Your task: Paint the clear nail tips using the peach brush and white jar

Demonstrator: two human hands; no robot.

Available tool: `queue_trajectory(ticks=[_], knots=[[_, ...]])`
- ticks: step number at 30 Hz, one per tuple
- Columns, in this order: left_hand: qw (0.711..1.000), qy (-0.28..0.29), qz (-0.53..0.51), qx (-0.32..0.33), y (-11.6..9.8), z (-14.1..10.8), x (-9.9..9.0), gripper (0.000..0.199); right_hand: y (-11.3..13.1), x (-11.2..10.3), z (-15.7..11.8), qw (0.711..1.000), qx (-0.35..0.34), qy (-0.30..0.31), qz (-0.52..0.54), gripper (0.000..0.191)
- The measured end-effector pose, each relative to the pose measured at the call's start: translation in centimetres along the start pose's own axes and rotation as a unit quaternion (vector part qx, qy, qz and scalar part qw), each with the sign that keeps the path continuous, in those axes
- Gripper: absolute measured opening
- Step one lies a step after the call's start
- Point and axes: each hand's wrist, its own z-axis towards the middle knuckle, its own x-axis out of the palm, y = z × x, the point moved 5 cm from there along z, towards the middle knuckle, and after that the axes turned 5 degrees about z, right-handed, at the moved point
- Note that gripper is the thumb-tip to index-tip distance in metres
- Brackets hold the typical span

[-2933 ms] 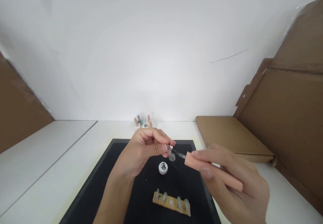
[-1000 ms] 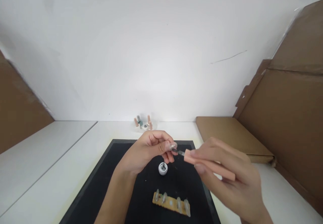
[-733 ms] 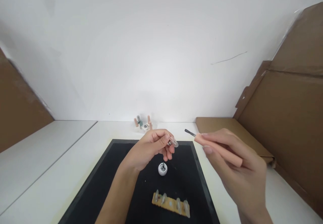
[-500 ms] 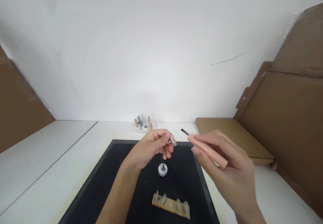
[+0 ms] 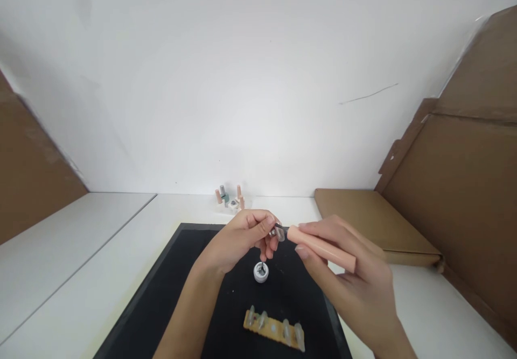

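My left hand [image 5: 250,232] pinches a small metallic holder bearing a clear false nail [image 5: 280,234] over the black mat. In my right hand [image 5: 351,267] is a nail polish brush [image 5: 323,248] with a long peach cap handle, gripped like a pen. Its dark bristles reach across to the false nail and seem to touch it. Below the hands stands a small white round jar [image 5: 260,272] with something grey and metallic in its opening. Nearer to me lies a tan strip [image 5: 274,329] carrying several translucent false nails.
Several nail polish bottles [image 5: 230,198] with peach and grey caps stand by the white wall. A flat cardboard box [image 5: 363,219] lies at the right, beside upright cardboard [image 5: 456,186]. The black mat [image 5: 169,278] covers part of the white table [image 5: 81,273].
My right hand has moved left and slightly down, bringing the brush from apart to the false nail. My left hand has barely shifted and still holds the nail.
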Motion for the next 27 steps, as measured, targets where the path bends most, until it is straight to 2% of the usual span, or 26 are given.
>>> queue_trajectory(ticks=[10, 17, 27], knots=[[1.0, -0.025, -0.007, 0.001, -0.3, -0.3, -0.4, 0.043, 0.7, 0.4, 0.1, 0.998, -0.029, 0.058, -0.021, 0.011], [0.999, -0.049, -0.024, -0.004, -0.8, -0.4, -0.5, 0.042, 1.1, 0.6, 0.2, 0.996, -0.055, 0.064, -0.035, 0.014], [0.998, -0.053, -0.03, 0.01, -1.4, -0.6, -0.6, 0.039, 1.2, 0.7, 0.6, 0.994, -0.045, 0.086, -0.046, 0.014]])
